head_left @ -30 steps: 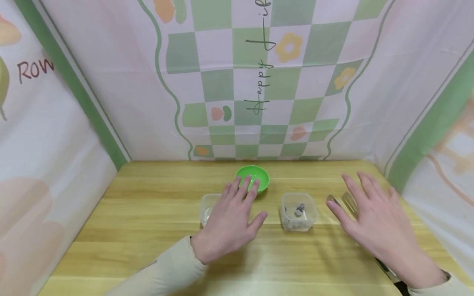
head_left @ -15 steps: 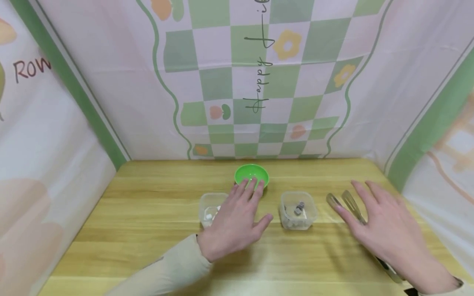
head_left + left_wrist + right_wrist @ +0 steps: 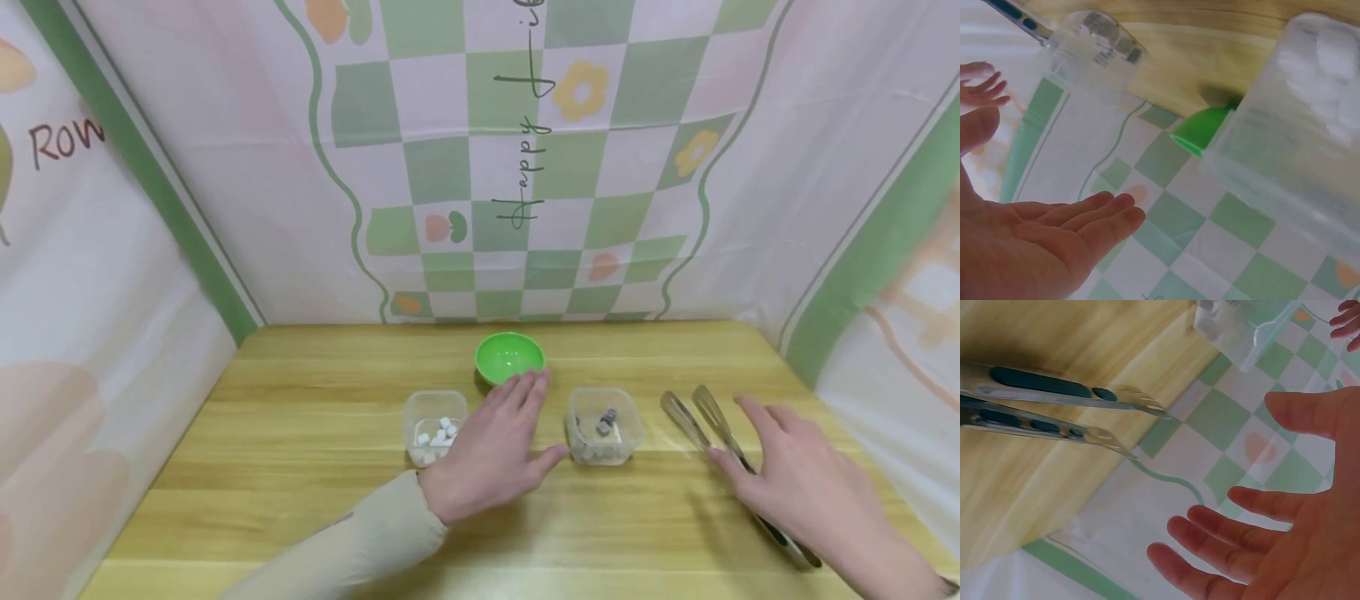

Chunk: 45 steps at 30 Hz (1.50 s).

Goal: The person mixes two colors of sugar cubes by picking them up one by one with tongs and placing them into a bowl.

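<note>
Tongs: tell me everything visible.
The tongs have two metallic-looking arms with slotted tips and dark teal grip inserts. They lie on the wooden table, right of the clear container with dark cubes, arms spread, tips facing the table's far side. The right hand is over them, partly covering them in the head view; the right wrist view shows it not gripping them. How the arms join is unclear.

Head view bright, evenly lit; soft shadows on near tabletop (image 3: 262, 467); glints inside green bowl (image 3: 510, 357). Wrist views dimmer, hazy.
</note>
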Each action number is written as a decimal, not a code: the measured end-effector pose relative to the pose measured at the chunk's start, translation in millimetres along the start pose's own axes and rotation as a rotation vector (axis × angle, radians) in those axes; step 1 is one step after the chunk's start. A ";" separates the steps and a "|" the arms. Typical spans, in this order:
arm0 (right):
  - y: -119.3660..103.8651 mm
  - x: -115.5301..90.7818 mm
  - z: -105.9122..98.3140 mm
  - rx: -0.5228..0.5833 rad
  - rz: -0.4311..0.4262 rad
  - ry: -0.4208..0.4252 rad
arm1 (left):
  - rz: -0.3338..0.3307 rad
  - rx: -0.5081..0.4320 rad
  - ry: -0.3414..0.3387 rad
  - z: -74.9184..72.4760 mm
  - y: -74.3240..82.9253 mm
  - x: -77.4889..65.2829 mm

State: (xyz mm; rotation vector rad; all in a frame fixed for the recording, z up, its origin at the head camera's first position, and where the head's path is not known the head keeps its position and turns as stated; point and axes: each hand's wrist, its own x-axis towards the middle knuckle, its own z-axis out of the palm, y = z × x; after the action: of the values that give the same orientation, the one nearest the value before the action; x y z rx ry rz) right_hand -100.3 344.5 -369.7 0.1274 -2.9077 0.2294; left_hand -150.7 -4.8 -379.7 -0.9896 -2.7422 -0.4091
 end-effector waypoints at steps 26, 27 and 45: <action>26.7 -1.3 17.8 -0.007 0.087 -0.255 | -0.209 -0.495 -0.181 30.2 -1.8 30.4; 28.6 -1.3 18.9 -0.006 0.094 -0.273 | -0.215 -0.508 -0.185 31.4 -2.4 32.1; 44.9 -8.1 28.9 0.058 0.164 -0.410 | -0.286 -0.604 -0.230 49.6 5.9 50.1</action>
State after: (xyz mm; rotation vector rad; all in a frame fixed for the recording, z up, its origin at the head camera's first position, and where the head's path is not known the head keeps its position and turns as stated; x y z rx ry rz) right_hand -103.2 384.6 -405.8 -0.0636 -3.3243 0.3517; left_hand -189.3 45.3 -411.5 -0.7847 -3.0429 -1.3041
